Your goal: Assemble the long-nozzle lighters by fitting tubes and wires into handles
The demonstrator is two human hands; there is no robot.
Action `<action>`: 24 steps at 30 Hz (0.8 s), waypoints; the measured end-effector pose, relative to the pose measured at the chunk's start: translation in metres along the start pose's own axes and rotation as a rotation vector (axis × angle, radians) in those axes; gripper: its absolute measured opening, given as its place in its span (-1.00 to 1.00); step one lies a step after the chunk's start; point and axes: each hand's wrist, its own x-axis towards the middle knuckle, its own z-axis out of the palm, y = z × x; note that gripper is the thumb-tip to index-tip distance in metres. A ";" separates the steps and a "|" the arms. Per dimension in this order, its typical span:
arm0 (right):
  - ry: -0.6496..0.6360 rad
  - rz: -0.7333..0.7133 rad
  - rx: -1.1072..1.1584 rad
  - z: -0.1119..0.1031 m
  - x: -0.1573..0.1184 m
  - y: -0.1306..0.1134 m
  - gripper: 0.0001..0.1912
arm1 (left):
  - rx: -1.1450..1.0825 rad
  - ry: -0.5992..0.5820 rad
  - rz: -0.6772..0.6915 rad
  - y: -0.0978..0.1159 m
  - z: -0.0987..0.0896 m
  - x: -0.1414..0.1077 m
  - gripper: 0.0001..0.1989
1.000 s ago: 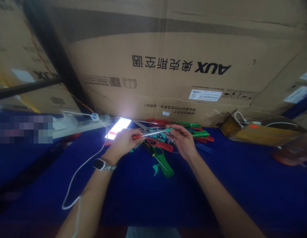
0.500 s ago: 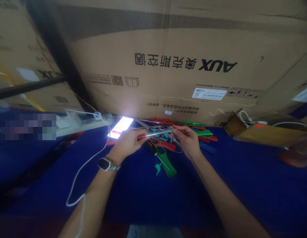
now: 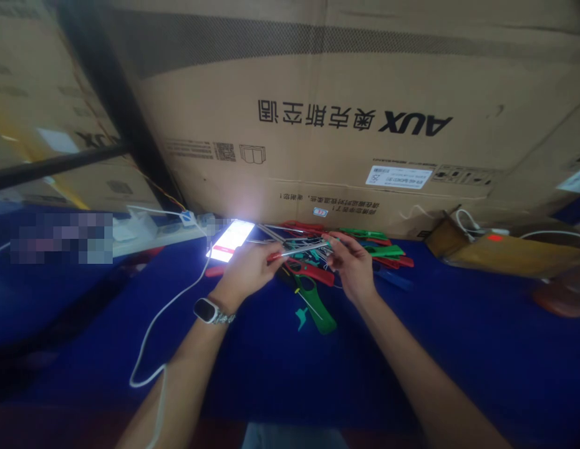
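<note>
My left hand (image 3: 250,271) is closed around the red end of a thin metal tube (image 3: 302,251), which points right, toward my other hand. At the far end of that tube, the fingers of my right hand (image 3: 353,262) are pinched on a small teal piece (image 3: 334,239); its exact shape is partly hidden. Beneath and behind both hands lies a heap of lighter-like parts: a red handle casing (image 3: 315,272), a green handle casing (image 3: 322,315), thin wires and metal tubes. A screwdriver with a yellow collar (image 3: 297,291) rests over the green casing, beside a loose teal trigger piece (image 3: 301,318).
A lit phone (image 3: 231,240) lies left of the heap, near a white cable (image 3: 161,312) that runs past my left forearm. A large cardboard box (image 3: 318,75) stands behind the blue tabletop (image 3: 290,380). At right is a yellowish open box (image 3: 509,255) with cables.
My right fingers have shifted slightly around the tube's far end, and the tube has moved a little right in view. The camera view has shifted slightly too.
</note>
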 end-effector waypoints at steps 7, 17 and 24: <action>0.070 0.050 0.005 0.003 -0.002 0.005 -0.61 | 0.108 0.009 0.007 0.002 0.002 0.000 -0.82; 0.163 -0.173 -0.225 0.004 -0.003 0.005 -0.44 | -0.107 -0.028 0.014 -0.001 -0.003 0.001 -0.71; -0.014 -0.210 -0.260 0.002 -0.003 0.004 -0.49 | -0.133 -0.011 0.045 -0.004 0.004 0.002 -0.73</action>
